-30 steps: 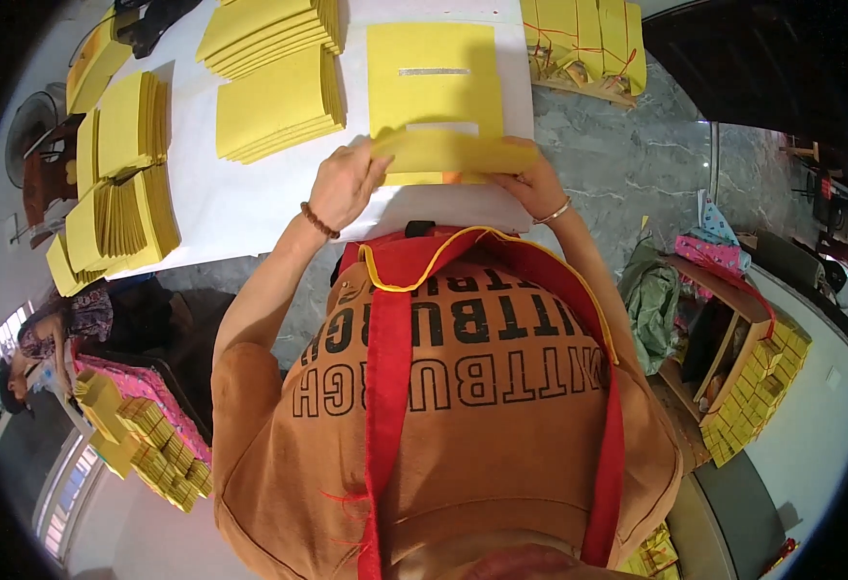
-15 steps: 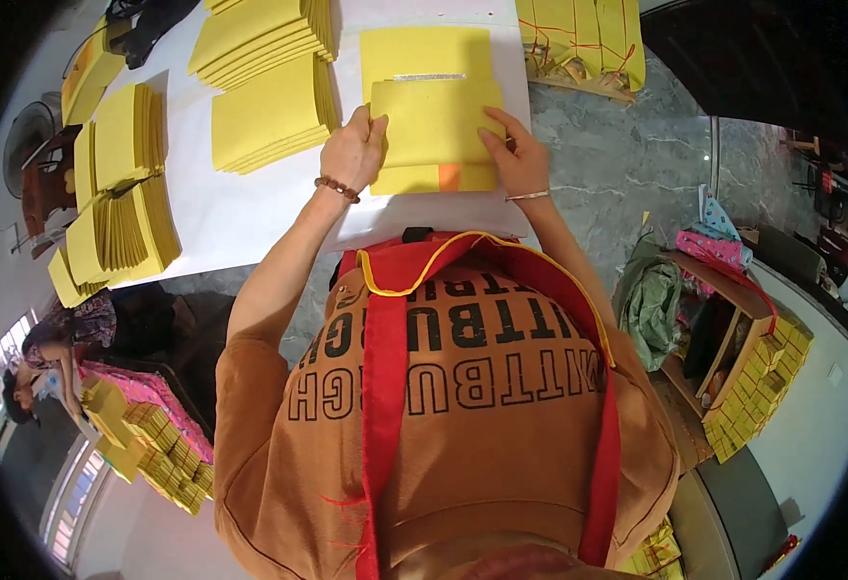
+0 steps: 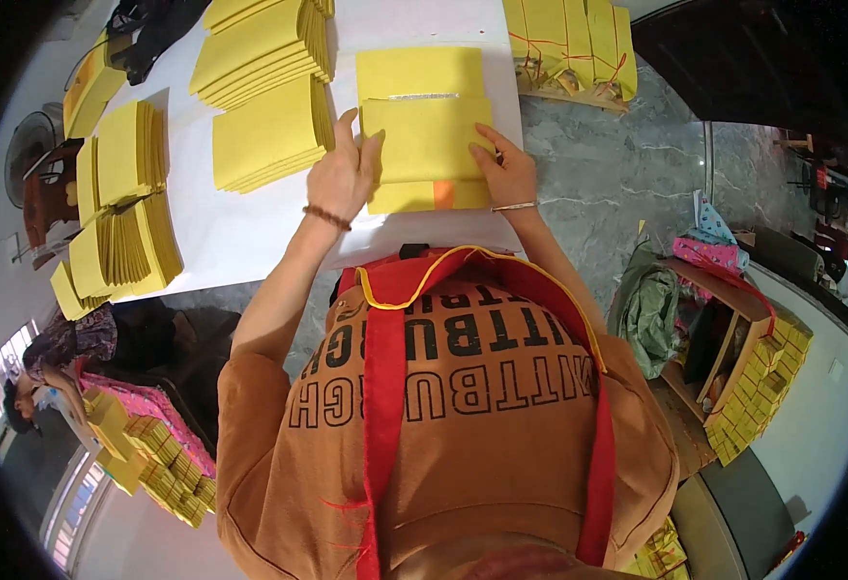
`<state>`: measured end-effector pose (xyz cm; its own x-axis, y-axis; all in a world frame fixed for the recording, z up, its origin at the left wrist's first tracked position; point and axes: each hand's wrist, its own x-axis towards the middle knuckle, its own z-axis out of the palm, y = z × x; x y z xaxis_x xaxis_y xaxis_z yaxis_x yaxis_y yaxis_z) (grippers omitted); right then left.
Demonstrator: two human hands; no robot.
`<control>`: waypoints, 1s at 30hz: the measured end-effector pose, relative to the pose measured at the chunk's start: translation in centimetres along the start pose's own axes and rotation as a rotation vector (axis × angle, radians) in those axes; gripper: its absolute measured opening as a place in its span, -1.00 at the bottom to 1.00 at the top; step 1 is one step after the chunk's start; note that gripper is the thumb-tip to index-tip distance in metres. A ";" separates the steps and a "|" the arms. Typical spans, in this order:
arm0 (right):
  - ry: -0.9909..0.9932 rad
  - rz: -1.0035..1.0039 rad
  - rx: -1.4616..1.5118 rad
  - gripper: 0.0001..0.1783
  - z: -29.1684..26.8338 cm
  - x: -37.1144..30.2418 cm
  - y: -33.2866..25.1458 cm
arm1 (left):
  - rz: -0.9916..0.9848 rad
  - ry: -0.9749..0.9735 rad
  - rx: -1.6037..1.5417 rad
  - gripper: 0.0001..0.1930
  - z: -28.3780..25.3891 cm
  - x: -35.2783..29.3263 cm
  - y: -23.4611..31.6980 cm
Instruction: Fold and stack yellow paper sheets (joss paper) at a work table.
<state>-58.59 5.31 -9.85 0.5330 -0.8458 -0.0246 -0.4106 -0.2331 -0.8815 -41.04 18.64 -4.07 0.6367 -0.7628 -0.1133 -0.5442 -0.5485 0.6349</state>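
Two bare hands rest on a folded yellow paper sheet (image 3: 424,140) lying on the white table (image 3: 250,232) just above the middle of the frame. The left hand (image 3: 342,174) lies flat with its fingers spread and released, pressing the sheet's left edge; the right hand (image 3: 506,166) presses the right edge with its fingers stretched out, grasping nothing. A smaller yellow layer with an orange patch (image 3: 443,193) shows below the top fold, toward the person's chest, and a thin silvery strip (image 3: 422,96) crosses the sheet's upper part. By the look of it the step in hand is flattening a fold: the upper flap seems laid over and is being pressed down. The next move probably calls for sliding both palms outward along the crease while the edges stay lined up, then lifting the finished piece toward a pile. Stacks of yellow sheets (image 3: 264,97) lie just left of the sheet at the upper left, and tied bundles (image 3: 564,39) sit at the upper right, well apart from the hands
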 end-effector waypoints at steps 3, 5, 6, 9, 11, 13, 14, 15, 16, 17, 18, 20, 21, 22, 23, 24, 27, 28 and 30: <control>-0.050 0.084 -0.076 -0.63 -0.3 -0.2 -0.6 | 0.074 -0.093 0.410 -0.65 -2.2 -0.9 2.7; -0.055 0.085 -0.054 -0.63 -0.2 -0.1 -0.6 | 0.485 0.109 0.444 -0.68 -1.6 -0.6 2.5; -0.050 0.087 -0.037 -0.63 -0.2 -0.2 -0.5 | 0.466 -0.049 0.382 -0.63 -1.2 -0.3 3.6; -0.048 0.056 -0.040 -0.64 -0.3 -0.3 -1.2 | 0.717 0.070 0.405 -0.54 3.5 1.3 1.9; -0.047 0.064 -0.036 -0.65 -0.2 -0.4 -1.2 | 0.702 0.028 0.426 -0.51 4.8 1.4 0.9; -0.042 0.083 -0.033 -0.65 -0.3 -0.4 -1.1 | 0.692 -0.023 0.442 -0.49 5.3 1.6 0.5; -0.073 0.120 -0.050 -0.64 -0.3 -0.2 -1.3 | 0.687 -0.010 0.450 -0.48 5.5 1.7 0.3; -0.109 0.157 -0.068 -0.62 -0.4 -0.1 -1.6 | 0.678 0.004 0.456 -0.48 5.7 1.7 0.2; -0.117 0.162 -0.068 -0.62 -0.6 -0.3 -2.1 | 0.670 -0.001 0.456 -0.48 5.8 1.6 0.1; -0.011 -0.031 -0.362 -0.58 -0.7 -0.7 -2.9 | 0.668 -0.004 0.462 -0.46 5.9 1.6 0.0; 0.099 -0.228 -0.655 -0.55 -0.8 -1.0 -3.3 | 0.671 -0.008 0.466 -0.44 6.0 1.6 0.1; -0.005 -0.458 -0.639 -0.52 0.5 -0.6 -3.3 | 0.663 -0.048 0.500 -0.45 5.8 1.8 0.1; -0.100 -0.687 -0.615 -0.48 1.1 -0.5 -3.4 | 0.666 -0.084 0.537 -0.45 5.7 1.9 0.0; -0.100 -0.681 -0.617 -0.48 1.6 -0.9 -3.1 | 0.668 -0.090 0.533 -0.45 5.8 1.8 0.0; -0.204 -0.649 -0.623 -0.45 2.0 -1.5 -2.5 | 0.655 -0.080 0.500 -0.48 5.8 1.6 0.1; -0.309 -0.624 -0.626 -0.41 2.3 -1.7 -2.2 | 0.636 -0.062 0.469 -0.51 5.8 1.5 0.1; -0.366 -0.573 -0.597 -0.36 2.8 -1.1 -1.8 | 0.600 0.003 0.199 -0.56 5.8 2.4 -0.7; -0.366 -0.575 -0.597 -0.36 2.8 -1.2 -2.0 | 0.600 0.005 0.200 -0.56 5.6 2.6 -1.4; -0.432 -0.539 -0.771 -0.35 2.9 -1.6 -2.4 | 0.378 -0.183 -0.507 -0.57 4.6 2.7 -2.1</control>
<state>-56.27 8.66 -9.05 0.9443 -0.3285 -0.0175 -0.3194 -0.9028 -0.2880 -40.71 16.16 -9.25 0.3246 -0.9417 0.0884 -0.3589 -0.0362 0.9327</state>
